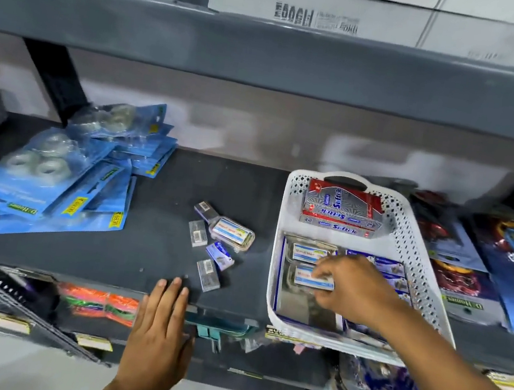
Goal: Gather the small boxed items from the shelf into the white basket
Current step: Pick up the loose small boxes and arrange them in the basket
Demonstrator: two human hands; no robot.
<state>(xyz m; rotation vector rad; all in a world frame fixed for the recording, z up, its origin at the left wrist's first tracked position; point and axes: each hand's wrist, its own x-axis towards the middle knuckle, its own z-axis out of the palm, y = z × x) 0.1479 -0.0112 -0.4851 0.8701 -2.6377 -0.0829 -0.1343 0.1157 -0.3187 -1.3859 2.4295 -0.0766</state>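
Observation:
The white basket (419,254) stands on the dark shelf at the right. Inside it, my right hand (351,287) is closed on a small clear box with a white-blue label (315,279), low over other such boxes. A red and silver Softek carton (342,212) lies at the basket's far end. To the left of the basket, several small boxes lie loose on the shelf: a clear labelled case (232,232), a blue box (220,255), and grey ones (208,275), (197,234). My left hand (161,323) rests flat on the shelf's front edge, fingers apart, holding nothing.
A heap of blue blister packs (62,187) covers the shelf's left side. Dark packaged goods (478,259) lie right of the basket. A grey upper shelf (269,48) overhangs. A lower shelf holds orange items (98,303).

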